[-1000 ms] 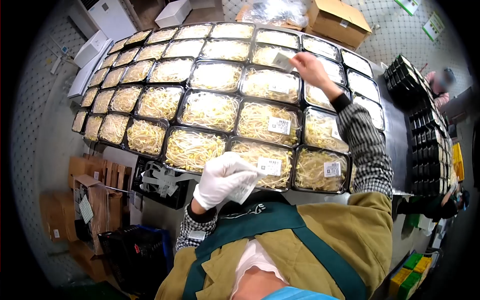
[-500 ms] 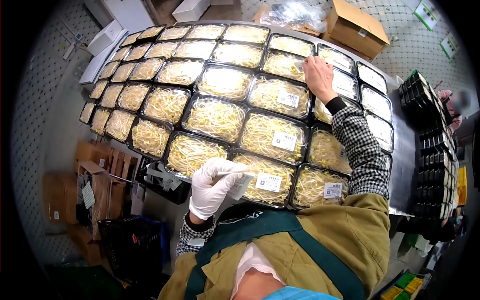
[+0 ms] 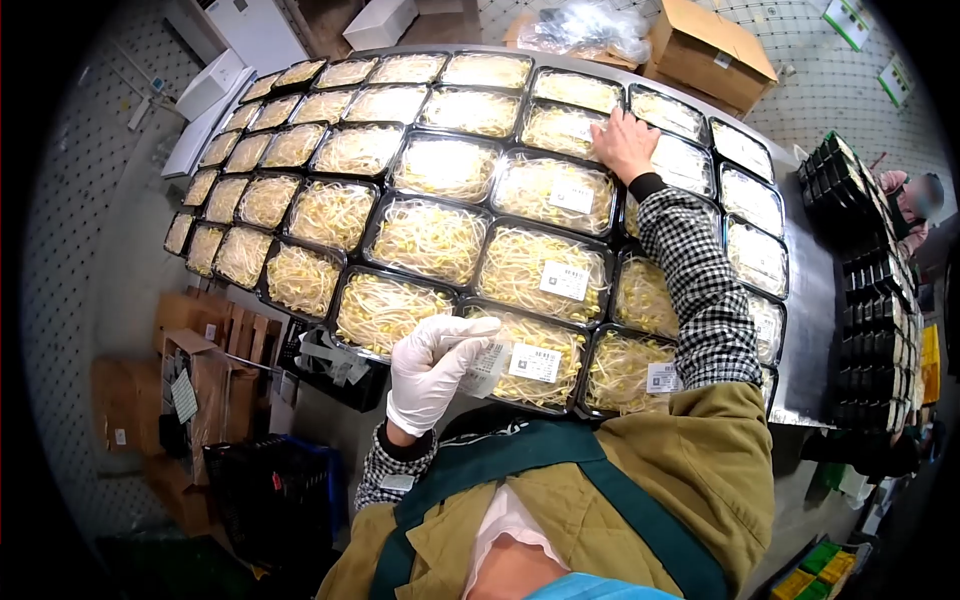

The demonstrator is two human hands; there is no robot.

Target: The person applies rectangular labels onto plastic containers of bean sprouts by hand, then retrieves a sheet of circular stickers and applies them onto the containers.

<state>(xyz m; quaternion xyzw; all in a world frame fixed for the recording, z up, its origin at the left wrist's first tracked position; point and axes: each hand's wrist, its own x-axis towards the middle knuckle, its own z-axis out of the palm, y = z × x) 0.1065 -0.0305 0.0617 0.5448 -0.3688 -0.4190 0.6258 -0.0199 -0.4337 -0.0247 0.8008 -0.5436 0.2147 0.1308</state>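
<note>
Black trays of bean sprouts [image 3: 425,240] under clear film cover the table in rows. In my gloved left hand [image 3: 428,372] is a strip of white labels [image 3: 486,370], pinched over the near edge of the front trays. My bare right hand [image 3: 627,145] reaches to a far-row tray [image 3: 560,128], its fingers stretched out and pressing on the film. The label under those fingers is mostly hidden. Printed white labels show on several trays, among them a front-row label [image 3: 535,362] and another label [image 3: 564,280] behind it.
Stacked black trays [image 3: 860,290] stand at the right end of the metal table [image 3: 805,330]. A person in pink [image 3: 905,205] is beyond them. An open cardboard box [image 3: 708,55] and clear plastic wrap [image 3: 590,35] lie past the far edge. Boxes and a black crate [image 3: 270,490] sit at lower left.
My right hand has moved slightly left and down onto the far-row tray, its fingers going from a pinch on a label to pressing flat. My left hand has shifted slightly right with the labels.
</note>
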